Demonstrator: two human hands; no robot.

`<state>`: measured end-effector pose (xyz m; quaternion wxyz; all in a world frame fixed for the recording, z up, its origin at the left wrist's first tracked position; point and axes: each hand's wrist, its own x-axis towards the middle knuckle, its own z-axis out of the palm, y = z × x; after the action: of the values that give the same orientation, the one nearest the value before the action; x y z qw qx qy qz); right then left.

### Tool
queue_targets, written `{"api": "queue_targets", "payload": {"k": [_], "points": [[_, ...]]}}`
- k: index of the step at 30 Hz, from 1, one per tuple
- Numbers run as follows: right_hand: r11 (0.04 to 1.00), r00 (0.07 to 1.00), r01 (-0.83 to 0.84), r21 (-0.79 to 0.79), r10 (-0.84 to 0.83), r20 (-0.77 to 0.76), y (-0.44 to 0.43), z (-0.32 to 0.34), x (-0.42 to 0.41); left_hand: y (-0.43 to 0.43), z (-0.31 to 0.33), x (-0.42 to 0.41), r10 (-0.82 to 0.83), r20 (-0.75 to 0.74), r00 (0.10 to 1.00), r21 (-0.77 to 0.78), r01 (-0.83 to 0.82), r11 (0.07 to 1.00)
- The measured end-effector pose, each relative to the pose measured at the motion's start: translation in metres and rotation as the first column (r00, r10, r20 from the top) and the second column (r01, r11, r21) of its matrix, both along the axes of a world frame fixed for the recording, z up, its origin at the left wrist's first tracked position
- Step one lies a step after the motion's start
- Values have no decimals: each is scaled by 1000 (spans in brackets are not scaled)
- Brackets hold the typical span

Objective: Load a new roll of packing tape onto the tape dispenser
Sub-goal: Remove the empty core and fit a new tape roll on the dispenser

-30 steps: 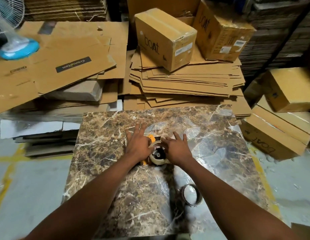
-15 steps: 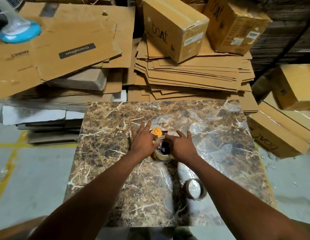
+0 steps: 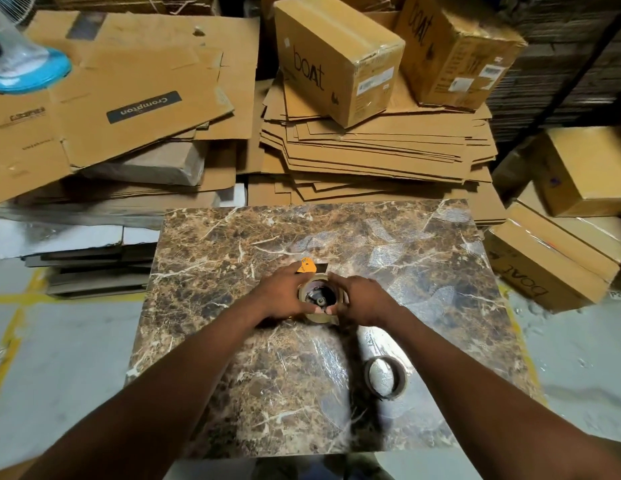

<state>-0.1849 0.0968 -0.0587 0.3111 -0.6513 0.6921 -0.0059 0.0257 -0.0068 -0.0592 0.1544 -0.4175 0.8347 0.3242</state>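
A roll of tan packing tape [image 3: 316, 285] lies flat over the hub of an orange tape dispenser [image 3: 306, 266] in the middle of the brown marble slab [image 3: 233, 393]. The dark hub shows through the roll's core. My left hand [image 3: 285, 295] curls around the roll's left side and my right hand [image 3: 358, 298] around its right side, thumbs meeting at the near edge. Most of the dispenser is hidden under the hands and roll; only an orange tip sticks out beyond. A second, thin tape ring [image 3: 385, 377] lies flat on the slab near my right forearm.
Stacks of flattened cardboard [image 3: 371, 150] lie beyond the slab, with two "boat" boxes [image 3: 337, 57] on top. More boxes [image 3: 558, 258] sit to the right. A fan with a blue base [image 3: 28, 71] stands at far left. Grey floor with yellow lines surrounds the slab.
My fingers were spread flat beside the roll; now both hands have curled in around it, thumbs at the near edge. The camera has moved slightly closer.
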Motion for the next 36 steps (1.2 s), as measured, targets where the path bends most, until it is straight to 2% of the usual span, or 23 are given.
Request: {"api": "queue_targets", "payload": {"k": [7,14,19,27,33,36], "points": [[999,998,-45,22,46,-45,-1,6,4,-7,4,-4,34,-14,999,73,-33,997],[996,993,-85,6,85,-81,4,2,11,-5,7,-7,-123,75,990,-27,125,992],[998,996,-63,-18,62,-62,9,-1,11,-3,13,-6,-166,81,983,-65,171,983],[995,987,-102,-23,98,-129,11,-16,9,4,31,-12,-199,131,971,-85,211,974],[988,944,-153,-7,144,-298,9,-24,15,4,5,-9,-228,254,940,-162,274,948],[985,911,-172,-30,148,-385,9,-29,16,9,-2,-6,-295,360,885,-269,401,876]]}}
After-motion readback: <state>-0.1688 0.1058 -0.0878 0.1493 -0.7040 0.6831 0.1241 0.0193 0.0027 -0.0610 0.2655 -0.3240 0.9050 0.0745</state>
